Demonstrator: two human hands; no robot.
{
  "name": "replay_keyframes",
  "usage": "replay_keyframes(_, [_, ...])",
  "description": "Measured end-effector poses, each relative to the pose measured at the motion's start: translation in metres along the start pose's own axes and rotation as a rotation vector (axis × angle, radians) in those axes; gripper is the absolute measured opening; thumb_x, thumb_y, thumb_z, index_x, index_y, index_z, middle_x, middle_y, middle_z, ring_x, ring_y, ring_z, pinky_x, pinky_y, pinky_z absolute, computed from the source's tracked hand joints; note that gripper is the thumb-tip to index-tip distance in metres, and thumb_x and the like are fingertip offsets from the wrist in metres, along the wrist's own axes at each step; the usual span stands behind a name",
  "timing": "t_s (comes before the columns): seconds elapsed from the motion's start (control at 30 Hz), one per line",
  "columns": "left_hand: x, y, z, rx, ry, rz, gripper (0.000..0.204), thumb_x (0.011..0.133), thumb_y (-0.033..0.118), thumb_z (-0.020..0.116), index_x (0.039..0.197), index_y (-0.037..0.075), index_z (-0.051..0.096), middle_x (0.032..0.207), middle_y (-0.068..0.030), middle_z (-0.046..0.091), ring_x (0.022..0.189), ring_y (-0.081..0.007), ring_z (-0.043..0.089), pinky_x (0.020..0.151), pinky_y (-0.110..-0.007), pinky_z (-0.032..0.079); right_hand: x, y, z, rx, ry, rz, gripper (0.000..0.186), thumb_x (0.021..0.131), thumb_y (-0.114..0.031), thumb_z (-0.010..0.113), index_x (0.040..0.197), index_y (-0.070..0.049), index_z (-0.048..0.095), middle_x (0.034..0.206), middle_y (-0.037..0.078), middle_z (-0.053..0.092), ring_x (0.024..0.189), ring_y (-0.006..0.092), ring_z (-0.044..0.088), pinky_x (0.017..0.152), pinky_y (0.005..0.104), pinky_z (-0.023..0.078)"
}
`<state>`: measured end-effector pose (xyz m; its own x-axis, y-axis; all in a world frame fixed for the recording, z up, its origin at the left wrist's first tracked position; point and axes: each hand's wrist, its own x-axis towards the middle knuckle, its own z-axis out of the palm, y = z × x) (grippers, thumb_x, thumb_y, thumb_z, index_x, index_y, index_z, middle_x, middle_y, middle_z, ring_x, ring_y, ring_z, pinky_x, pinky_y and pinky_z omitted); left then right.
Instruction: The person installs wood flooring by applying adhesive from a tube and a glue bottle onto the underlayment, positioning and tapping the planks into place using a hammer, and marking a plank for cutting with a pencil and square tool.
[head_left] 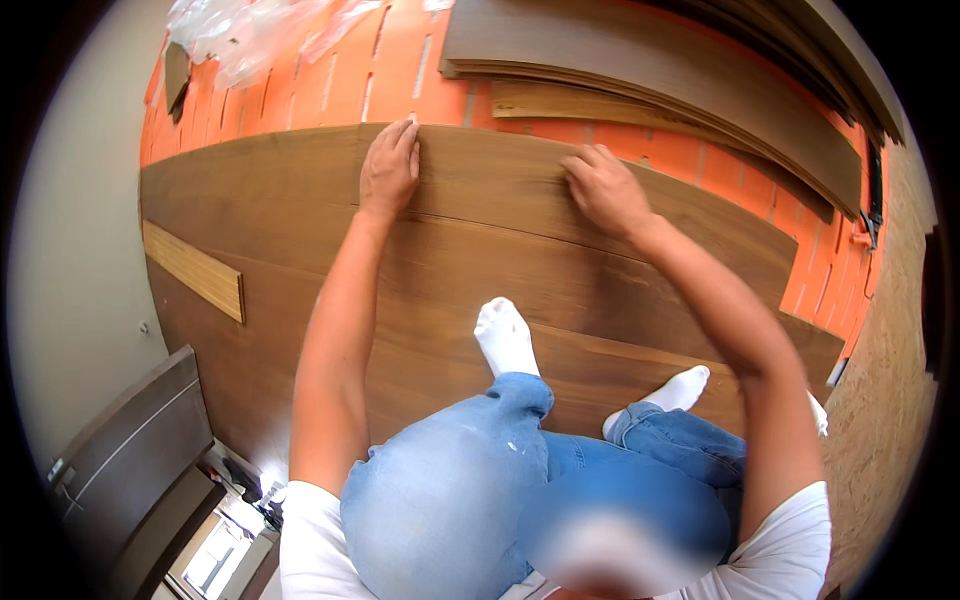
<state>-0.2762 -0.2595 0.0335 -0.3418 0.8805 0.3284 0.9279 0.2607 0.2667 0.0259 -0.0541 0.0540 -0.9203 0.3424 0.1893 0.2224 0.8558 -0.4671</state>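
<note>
A long brown wood-look floor plank (pixel 490 165) lies at the far edge of the laid floor. Its left end meets another plank (pixel 250 165) in the same row. My left hand (pixel 390 168) is closed over the plank's far edge near that joint, fingers together and their tips at the edge. Farther right, my right hand (pixel 608 190) has its fingers bent and closed at the far edge of the same plank; what lies under the fingertips is hidden. A thin seam runs between this plank and the row nearer me.
Orange underlay (pixel 330 85) spreads beyond the planks. Stacked planks (pixel 640 60) stand at the far right, a narrow strip (pixel 590 103) beside them. Clear plastic (pixel 245 35) lies far left. A short wood offcut (pixel 195 268) rests near the left wall. My white-socked foot (pixel 505 335) is on the floor.
</note>
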Motion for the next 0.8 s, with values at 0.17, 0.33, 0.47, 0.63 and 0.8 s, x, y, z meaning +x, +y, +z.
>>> replay_keyframes(0.17, [0.019,-0.051,-0.01,-0.029,-0.059,0.004,0.027,0.095,0.009,0.063,0.12,0.001,0.067,0.12,-0.0151,0.067,0.117,-0.0335,0.062,0.102,-0.042,0.049,0.089,-0.068,0.089,0.051,0.272,0.044,0.022,0.085,-0.009,0.069,0.106,-0.003,0.067,0.113,0.012,0.065,0.109,0.032,0.059,0.095,0.0444,0.05])
replay_keyframes(0.33, [0.02,-0.058,0.012,-0.095,-0.024,-0.01,0.013,0.093,0.009,0.065,0.103,0.002,0.069,0.107,-0.0131,0.067,0.104,-0.0336,0.063,0.093,-0.044,0.051,0.124,-0.094,0.125,0.047,0.225,0.237,0.031,0.082,-0.017,0.077,0.109,-0.005,0.069,0.113,0.009,0.065,0.112,0.0303,0.057,0.096,0.0445,0.047])
replay_keyframes(0.47, [0.017,-0.059,0.024,-0.088,0.05,-0.03,0.005,0.092,0.007,0.065,0.095,0.004,0.067,0.095,-0.0111,0.064,0.093,-0.0332,0.061,0.086,-0.044,0.049,0.126,-0.1,0.137,0.051,0.237,0.357,0.032,0.082,-0.02,0.079,0.109,-0.005,0.071,0.109,0.008,0.064,0.107,0.029,0.057,0.094,0.0428,0.046])
replay_keyframes(0.63, [0.014,-0.059,0.028,-0.116,0.095,-0.051,0.004,0.09,0.007,0.065,0.093,0.005,0.065,0.091,-0.0102,0.061,0.091,-0.0329,0.06,0.083,-0.043,0.048,0.126,-0.104,0.135,0.046,0.241,0.35,0.031,0.083,-0.019,0.078,0.11,-0.006,0.071,0.105,0.009,0.064,0.102,0.03,0.057,0.093,0.0435,0.045])
replay_keyframes(0.8, [0.016,-0.051,0.024,-0.076,-0.051,-0.145,0.005,0.09,0.006,0.064,0.095,0.004,0.063,0.093,-0.0141,0.059,0.094,-0.0354,0.058,0.087,-0.045,0.048,0.129,-0.102,0.126,0.075,0.214,0.323,0.029,0.084,-0.017,0.077,0.11,-0.005,0.07,0.105,0.009,0.063,0.101,0.0303,0.057,0.091,0.0437,0.046])
